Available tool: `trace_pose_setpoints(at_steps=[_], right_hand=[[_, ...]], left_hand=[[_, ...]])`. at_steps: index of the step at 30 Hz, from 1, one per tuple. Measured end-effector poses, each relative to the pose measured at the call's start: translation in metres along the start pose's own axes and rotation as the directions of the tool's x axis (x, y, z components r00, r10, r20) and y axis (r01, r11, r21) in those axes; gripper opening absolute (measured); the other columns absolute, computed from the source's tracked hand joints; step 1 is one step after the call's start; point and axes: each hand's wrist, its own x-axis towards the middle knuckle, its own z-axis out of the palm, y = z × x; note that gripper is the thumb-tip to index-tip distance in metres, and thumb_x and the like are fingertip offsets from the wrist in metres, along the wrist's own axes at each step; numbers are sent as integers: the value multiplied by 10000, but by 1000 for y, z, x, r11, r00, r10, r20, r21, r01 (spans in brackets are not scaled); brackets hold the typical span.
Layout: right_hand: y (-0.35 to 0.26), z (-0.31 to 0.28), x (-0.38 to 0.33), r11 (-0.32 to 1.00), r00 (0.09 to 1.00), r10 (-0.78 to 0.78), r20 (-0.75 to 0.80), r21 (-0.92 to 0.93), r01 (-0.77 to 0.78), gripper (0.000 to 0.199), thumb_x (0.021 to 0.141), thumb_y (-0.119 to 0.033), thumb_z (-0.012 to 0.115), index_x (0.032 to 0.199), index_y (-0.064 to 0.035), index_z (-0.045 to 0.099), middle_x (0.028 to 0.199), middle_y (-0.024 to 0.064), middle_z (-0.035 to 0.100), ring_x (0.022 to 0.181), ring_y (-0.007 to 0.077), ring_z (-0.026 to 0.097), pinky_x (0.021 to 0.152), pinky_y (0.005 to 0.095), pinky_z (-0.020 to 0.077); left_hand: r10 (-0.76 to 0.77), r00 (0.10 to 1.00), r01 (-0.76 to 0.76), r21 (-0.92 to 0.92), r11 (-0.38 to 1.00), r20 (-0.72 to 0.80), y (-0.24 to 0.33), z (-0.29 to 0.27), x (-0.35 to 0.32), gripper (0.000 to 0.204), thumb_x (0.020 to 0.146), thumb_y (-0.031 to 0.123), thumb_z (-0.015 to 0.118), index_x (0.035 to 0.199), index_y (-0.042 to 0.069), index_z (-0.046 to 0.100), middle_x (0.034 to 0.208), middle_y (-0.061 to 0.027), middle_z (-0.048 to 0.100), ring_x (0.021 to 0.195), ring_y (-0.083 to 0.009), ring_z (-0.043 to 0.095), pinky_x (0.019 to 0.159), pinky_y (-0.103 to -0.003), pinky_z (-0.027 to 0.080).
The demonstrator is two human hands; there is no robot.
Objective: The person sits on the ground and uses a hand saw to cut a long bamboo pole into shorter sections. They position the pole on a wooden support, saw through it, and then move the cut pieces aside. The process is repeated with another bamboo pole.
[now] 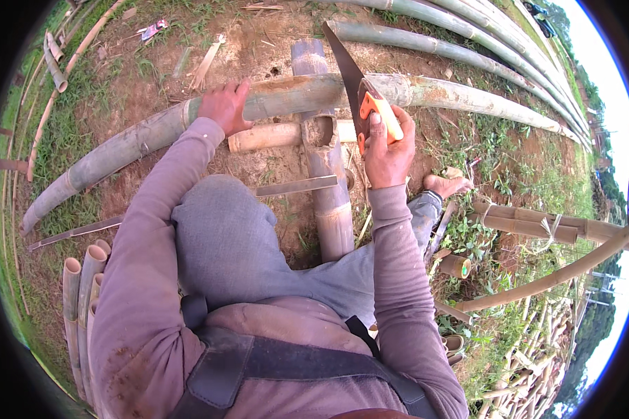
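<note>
A long, thick bamboo pole [293, 96] runs from left to right in front of me, over a supporting bamboo piece [330, 202]. My left hand [223, 108] grips the pole left of the middle, fingers over its top and thumb on the near side. In my right hand [391, 148] is a handsaw [346, 61], held by its orange handle. The dark blade points up and away to the left, crossing over the pole; whether it touches the pole I cannot tell. Beneath lies a shorter bamboo crosspiece [265, 136].
Several long bamboo poles [440, 47] lie at the far right. A flat strip [297, 186] rests near my knee. Cut bamboo tubes [72, 279] stand at the lower left. On the right are tied bamboo rails [531, 222] and a pile of bamboo scraps [531, 370].
</note>
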Motion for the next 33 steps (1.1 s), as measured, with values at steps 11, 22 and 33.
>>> trace_pose_setpoints(at_steps=[11,22,33], right_hand=[[-40,-109,-187,988,987,154,-36,-9,-155,338,1036,-230,691,1196,55,603,1047,156,699,815,170,710,689,262,568],[13,-13,-30,998,996,-39,-81,-49,35,212,979,-177,774,1034,10,693,843,137,711,716,197,677,685,362,535],[3,-34,-76,996,996,87,-37,-21,-87,180,1010,-114,744,1099,27,677,890,34,700,759,86,660,646,248,515]], left_hand=[[5,1000,-6,-40,999,-11,-8,4,-12,992,718,428,919,1528,107,445,1395,-146,612,1282,-354,618,1108,-473,488],[41,999,-37,-107,994,27,-3,-16,9,1016,700,427,939,1529,127,436,1362,-182,634,1228,-381,669,1055,-484,548],[16,1000,-15,-124,992,8,-10,-9,-1,903,701,419,929,1427,124,481,1324,-173,647,1163,-400,686,1015,-500,558]])
